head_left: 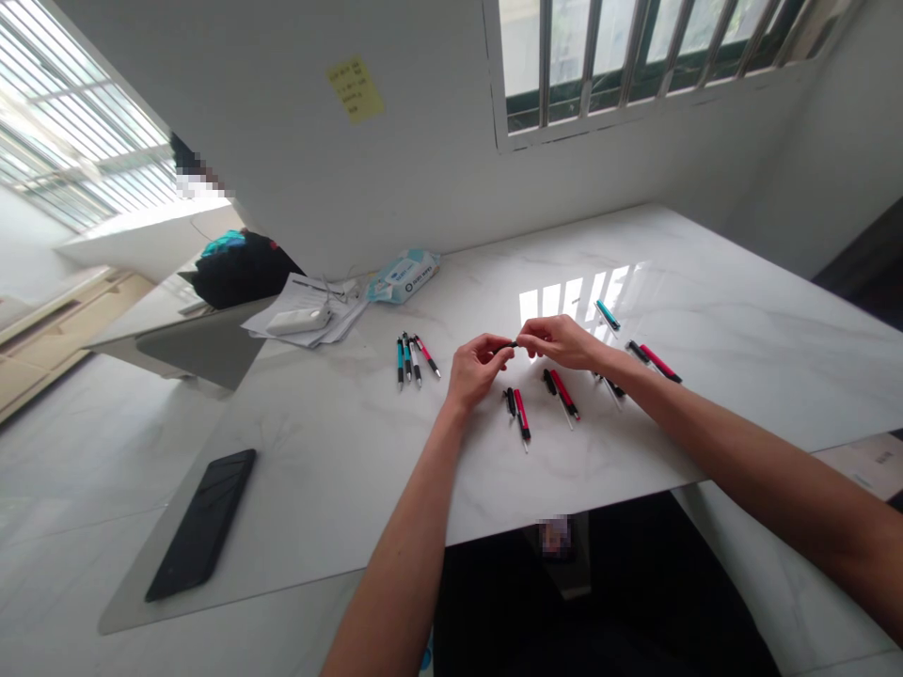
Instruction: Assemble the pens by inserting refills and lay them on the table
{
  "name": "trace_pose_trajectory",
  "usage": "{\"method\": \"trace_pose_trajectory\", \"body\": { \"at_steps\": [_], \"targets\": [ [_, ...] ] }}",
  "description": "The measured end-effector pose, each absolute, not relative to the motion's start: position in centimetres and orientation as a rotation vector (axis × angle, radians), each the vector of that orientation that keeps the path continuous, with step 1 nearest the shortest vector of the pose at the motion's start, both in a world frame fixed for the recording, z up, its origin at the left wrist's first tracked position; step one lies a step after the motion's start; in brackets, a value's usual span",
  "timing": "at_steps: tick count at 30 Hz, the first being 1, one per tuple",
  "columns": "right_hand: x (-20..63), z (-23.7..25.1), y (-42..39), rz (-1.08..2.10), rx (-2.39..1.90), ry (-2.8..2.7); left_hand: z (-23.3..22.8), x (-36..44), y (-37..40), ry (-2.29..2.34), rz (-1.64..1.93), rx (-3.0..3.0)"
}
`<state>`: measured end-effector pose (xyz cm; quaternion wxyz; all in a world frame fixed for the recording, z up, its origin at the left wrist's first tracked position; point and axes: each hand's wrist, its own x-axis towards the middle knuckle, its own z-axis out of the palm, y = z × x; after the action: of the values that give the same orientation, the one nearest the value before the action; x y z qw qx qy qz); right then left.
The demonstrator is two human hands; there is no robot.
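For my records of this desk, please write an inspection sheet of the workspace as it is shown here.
Surface: white marble-look table, glossy, window glare near the middle.
Job's things: small dark pen part held between both hands; red pens and below them; three pens side by side to the left; teal pen and red pen to the right.
Clutter: black phone, wipes pack, papers with a white device, black bag.
Hands: left hand and right hand both pinch the part.
Cables: nothing seen.
Surroundings: barred window, yellow note on wall.
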<state>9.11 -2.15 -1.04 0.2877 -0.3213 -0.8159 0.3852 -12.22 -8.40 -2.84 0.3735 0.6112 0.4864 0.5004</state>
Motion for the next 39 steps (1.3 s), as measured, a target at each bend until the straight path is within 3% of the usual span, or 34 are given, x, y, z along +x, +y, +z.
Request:
{"method": "trace_pose_trajectory", "body": {
  "at_steps": [11,22,26,31,39],
  "targets": [
    [8.9,-1.1,-2.1,1.031,-0.862,-2.199,-2.5,-12.2,-8.7,1.239,1.265,1.576],
    [7.7,-1.8,-2.9,1.375,-0.786,-1.998,-2.2,-12.1,-8.6,1.111,1.379,1.305],
    [7.6,-0.9,-3.7,1.230,-0.792,-2.087,-2.0,-11.9,-8.7,1.034,1.363,1.148],
    [9.5,0.4,-2.4,0.831,-0.854,-2.163,-1.9,-12.2,-8.6,1.030,1.380,1.035],
    [20.0,1.3,4.8,0.526,-1.119,-2.476,-2.0,-12.5,-8.5,1.090,1.351,0.952]
  ]
}}
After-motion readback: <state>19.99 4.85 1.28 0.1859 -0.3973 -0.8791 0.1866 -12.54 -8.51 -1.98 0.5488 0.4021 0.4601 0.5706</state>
